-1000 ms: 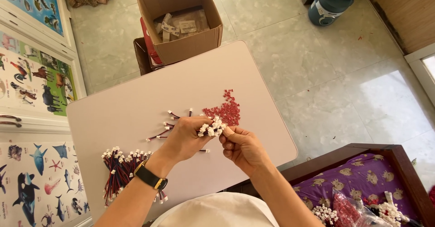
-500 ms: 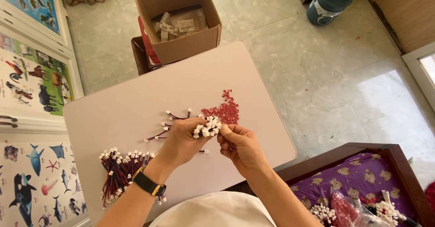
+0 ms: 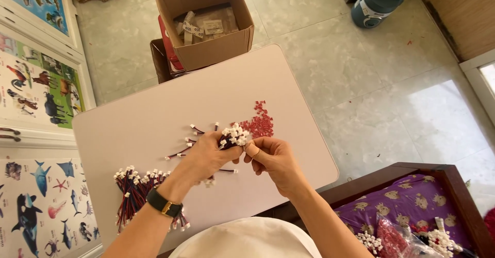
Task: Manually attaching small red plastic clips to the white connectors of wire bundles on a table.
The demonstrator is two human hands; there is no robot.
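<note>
Wires (image 3: 233,136), a bunch of short red-and-black leads with white plug ends, sit gripped in the left hand (image 3: 206,157) above the middle of the white table (image 3: 154,113). That hand's fingers are wrapped tight round the bunch, white plugs poking up at about 1 o'clock from the fist. A dark watch (image 3: 164,205) bands the wrist.

Starting at the far left, animal and sea-life posters (image 3: 38,82) lie along the floor at 9 o'clock from the table. On the table at 7 o'clock from the hands lies a larger pile (image 3: 136,188) of finished-looking leads, white ends fanned upward. A few loose leads (image 3: 188,143) lie scattered just left of the fist, some partly under it.

Compared with a second ago, the hands sit a touch nearer the table's middle and the bunch is raised slightly, plugs now plainer to see; the pile and loose leads have not shifted. That reads as the same handling carrying on, with no lead added or dropped between pictures.

Right hand (image 3: 270,157) meets the bunch from 3 o'clock, thumb and forefinger pinched together at the plugs; whether they hold a single piece, I cannot tell. Just beyond, at 1 o'clock, a scatter of small red bits (image 3: 260,124) lies on the table.

At 12 o'clock a cardboard box (image 3: 206,26) stands on the floor; at 5 o'clock a purple cushion (image 3: 407,206) carries clear bags.
</note>
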